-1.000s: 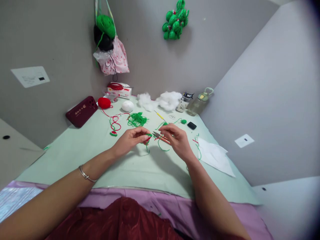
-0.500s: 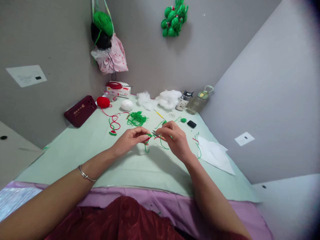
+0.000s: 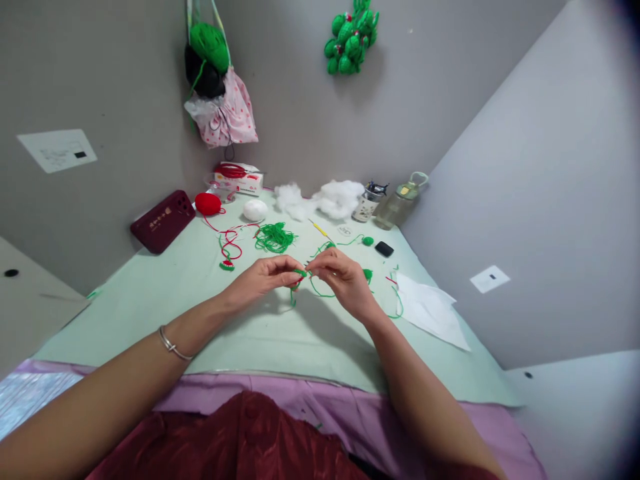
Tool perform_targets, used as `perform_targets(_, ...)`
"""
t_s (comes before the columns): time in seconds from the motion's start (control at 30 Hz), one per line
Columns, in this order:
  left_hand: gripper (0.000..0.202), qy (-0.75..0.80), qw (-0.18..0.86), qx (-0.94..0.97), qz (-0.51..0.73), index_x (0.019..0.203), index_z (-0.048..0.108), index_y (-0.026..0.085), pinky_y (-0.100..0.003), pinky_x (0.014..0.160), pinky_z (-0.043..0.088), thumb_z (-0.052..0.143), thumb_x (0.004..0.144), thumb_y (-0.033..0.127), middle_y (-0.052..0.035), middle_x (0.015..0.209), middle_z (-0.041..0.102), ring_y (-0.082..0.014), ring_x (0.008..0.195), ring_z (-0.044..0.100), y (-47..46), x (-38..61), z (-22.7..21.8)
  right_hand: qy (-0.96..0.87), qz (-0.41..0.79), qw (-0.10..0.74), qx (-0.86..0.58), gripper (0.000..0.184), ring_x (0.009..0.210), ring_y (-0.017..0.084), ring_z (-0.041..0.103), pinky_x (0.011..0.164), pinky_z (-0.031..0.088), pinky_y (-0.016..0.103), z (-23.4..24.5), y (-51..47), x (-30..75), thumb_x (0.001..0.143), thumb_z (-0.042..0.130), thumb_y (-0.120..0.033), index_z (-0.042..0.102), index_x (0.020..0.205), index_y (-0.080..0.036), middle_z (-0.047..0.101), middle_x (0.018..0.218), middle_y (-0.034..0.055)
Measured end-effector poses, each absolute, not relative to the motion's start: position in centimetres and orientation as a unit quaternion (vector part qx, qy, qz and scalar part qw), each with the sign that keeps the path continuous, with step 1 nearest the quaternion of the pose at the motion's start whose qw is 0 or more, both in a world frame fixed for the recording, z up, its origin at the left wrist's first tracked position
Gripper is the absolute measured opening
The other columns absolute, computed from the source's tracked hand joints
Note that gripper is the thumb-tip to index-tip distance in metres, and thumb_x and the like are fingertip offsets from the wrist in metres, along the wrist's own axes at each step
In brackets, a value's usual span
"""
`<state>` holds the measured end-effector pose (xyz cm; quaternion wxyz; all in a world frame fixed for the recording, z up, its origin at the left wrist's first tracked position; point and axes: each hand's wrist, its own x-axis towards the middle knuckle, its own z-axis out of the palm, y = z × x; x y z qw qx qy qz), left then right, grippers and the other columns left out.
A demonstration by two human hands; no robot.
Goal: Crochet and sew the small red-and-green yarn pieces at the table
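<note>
Between the thumb and fingers of my left hand (image 3: 267,275) is a small green and red crochet piece (image 3: 299,273), with a green yarn tail (image 3: 293,297) dangling below it. My right hand (image 3: 343,277) is closed close beside it, its fingertips at the edge of the piece. Only a dark tip of the small scissors shows by those fingertips; the rest is hidden by the hand. Behind my right hand, a green crochet part (image 3: 369,275) and a loop of green yarn (image 3: 320,291) lie on the table.
Around my hands on the table (image 3: 240,340) are a green yarn tangle (image 3: 275,237), a red and green piece (image 3: 227,265), a yellow crochet hook (image 3: 320,229) and white paper (image 3: 430,310). Further back stand a red yarn ball (image 3: 208,204), white stuffing (image 3: 340,199), a bottle (image 3: 397,208) and a phone (image 3: 163,222).
My right hand has shifted slightly left, its fingertips now meeting the crochet piece. The scissors' blades, plainly visible before, are mostly covered now. My left hand has stayed nearly still.
</note>
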<state>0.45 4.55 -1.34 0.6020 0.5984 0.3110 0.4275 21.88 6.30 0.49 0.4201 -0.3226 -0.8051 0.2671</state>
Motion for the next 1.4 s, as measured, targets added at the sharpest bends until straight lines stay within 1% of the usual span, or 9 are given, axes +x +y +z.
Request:
perform_targets(0.23, 0.023, 0.330, 0.612, 0.556, 0.456, 0.089, 0.070, 0.017, -0.031, 0.082, 0.047, 0.072, 0.080, 0.038, -0.0010, 0.085, 0.064, -0.0141, 0.077, 0.059, 4.5, 0.8, -1.3, -0.867, 0.095, 0.392, -0.293, 0.021, 0.085, 0.015, 0.066, 0.073, 0.051, 0.027, 0.2, 4.8, 20.4, 0.098, 0.050, -0.018, 0.065, 0.113, -0.021, 0.070, 0.097, 0.0073)
perform_targets(0.37, 0.025, 0.351, 0.616, 0.547, 0.445, 0.086, 0.069, 0.016, -0.033, 0.081, 0.049, 0.074, 0.078, 0.039, -0.0020, 0.086, 0.064, -0.0156, 0.078, 0.061, 4.6, 1.1, -1.5, -0.885, -0.070, 0.362, -0.284, 0.023, 0.080, 0.015, 0.068, 0.064, 0.049, 0.024, -0.4, 4.6, 20.1, 0.097, 0.048, -0.011, 0.067, 0.103, -0.020, 0.073, 0.092, 0.0069)
perform_targets(0.47, 0.023, 0.363, 0.607, 0.545, 0.450, 0.081, 0.068, 0.016, -0.033, 0.078, 0.050, 0.076, 0.074, 0.036, -0.0007, 0.080, 0.064, -0.0153, 0.074, 0.060, 4.7, 1.3, -1.5, -0.867, -0.109, 0.403, -0.274, 0.026, 0.070, 0.012, 0.066, 0.058, 0.046, 0.023, -0.1, 3.9, 19.8, 0.095, 0.047, -0.008, 0.069, 0.095, -0.023, 0.074, 0.098, 0.0060)
perform_targets(0.57, 0.021, 0.377, 0.589, 0.547, 0.461, 0.079, 0.067, 0.016, -0.031, 0.074, 0.049, 0.076, 0.073, 0.034, 0.0003, 0.077, 0.063, -0.0142, 0.071, 0.059, 4.6, 1.4, -1.5, -0.842, 0.020, 0.463, -0.276, 0.022, 0.068, 0.011, 0.066, 0.063, 0.049, 0.024, 0.8, 2.9, 19.5, 0.097, 0.046, -0.014, 0.066, 0.096, -0.024, 0.074, 0.096, 0.0052)
perform_targets(0.7, 0.025, 0.383, 0.577, 0.538, 0.480, 0.084, 0.066, 0.016, -0.031, 0.074, 0.048, 0.076, 0.073, 0.035, 0.0010, 0.078, 0.063, -0.0137, 0.070, 0.061, 4.8, 1.1, -1.8, -0.741, 0.370, 0.471, -0.305, 0.015, 0.049, 0.009, 0.057, 0.050, 0.044, 0.022, 2.2, 2.5, 20.0, 0.102, 0.045, -0.030, 0.054, 0.091, -0.022, 0.066, 0.066, -0.0020)
perform_targets(0.77, 0.027, 0.386, 0.572, 0.534, 0.489, 0.086, 0.065, 0.016, -0.031, 0.075, 0.048, 0.077, 0.073, 0.036, 0.0014, 0.077, 0.062, -0.0142, 0.070, 0.062, 4.9, 1.0, -1.9, -0.701, 0.468, 0.454, -0.288, 0.017, 0.042, 0.008, 0.047, 0.045, 0.038, 0.020, 2.9, 2.8, 21.0, 0.100, 0.050, -0.034, 0.053, 0.089, -0.021, 0.059, 0.055, -0.0054)
perform_targets(0.87, 0.027, 0.391, 0.557, 0.536, 0.500, 0.088, 0.065, 0.017, -0.031, 0.075, 0.047, 0.077, 0.074, 0.037, 0.0015, 0.076, 0.062, -0.0146, 0.071, 0.062, 5.1, 0.6, -2.0, -0.679, 0.538, 0.434, -0.244, 0.021, 0.037, 0.006, 0.033, 0.042, 0.029, 0.020, 3.7, 3.3, 22.7, 0.097, 0.056, -0.037, 0.055, 0.086, -0.020, 0.048, 0.046, -0.0084)
perform_targets(1.03, 0.025, 0.382, 0.537, 0.551, 0.512, 0.090, 0.065, 0.017, -0.030, 0.075, 0.046, 0.074, 0.078, 0.036, 0.0008, 0.077, 0.062, -0.0146, 0.073, 0.060, 5.1, 0.2, -2.1, -0.660, 0.616, 0.385, -0.190, 0.025, 0.035, 0.004, 0.024, 0.039, 0.020, 0.019, 4.0, 3.5, 24.9, 0.090, 0.064, -0.040, 0.055, 0.080, -0.020, 0.037, 0.043, -0.0104)
perform_targets(1.4, 0.027, 0.386, 0.541, 0.535, 0.522, 0.088, 0.067, 0.017, -0.031, 0.075, 0.047, 0.078, 0.074, 0.038, 0.0009, 0.075, 0.062, -0.0144, 0.070, 0.058, 4.9, 0.4, -1.6, -0.635, 0.708, 0.277, -0.135, 0.035, 0.021, 0.003, 0.022, 0.028, 0.016, 0.018, 2.5, 4.0, 27.6, 0.078, 0.072, -0.047, 0.055, 0.064, -0.019, 0.038, 0.035, -0.0087)
